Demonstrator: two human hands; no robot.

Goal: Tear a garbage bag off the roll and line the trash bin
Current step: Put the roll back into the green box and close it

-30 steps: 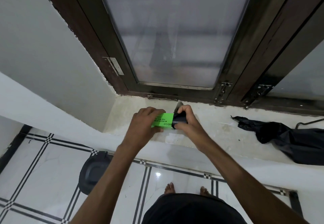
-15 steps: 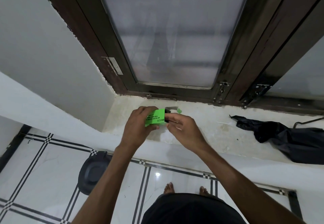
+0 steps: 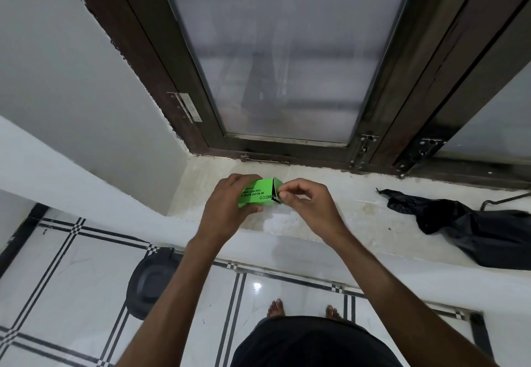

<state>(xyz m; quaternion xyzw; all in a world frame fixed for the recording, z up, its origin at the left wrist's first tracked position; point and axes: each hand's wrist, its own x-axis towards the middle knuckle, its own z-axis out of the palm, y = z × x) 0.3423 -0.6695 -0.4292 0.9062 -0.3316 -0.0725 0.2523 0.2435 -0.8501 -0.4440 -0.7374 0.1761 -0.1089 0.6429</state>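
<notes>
Two hands are working a small bright-green cardboard box above the pale stone sill near its left end: left hand is gripping its body, right hand is pinching its end flap. Judgement: the box-closing step is underway; next, taking the loose black plastic garbage bag to the dark round trash bin.

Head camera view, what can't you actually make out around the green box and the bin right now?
- Green box: contents hidden by its walls and the left hand.
- Box flap: right hand fingers cover it.
- Box small print: too small to read.
- Trash bin: left forearm hides part of it.
- Black bag: cut off by the right edge.
</notes>
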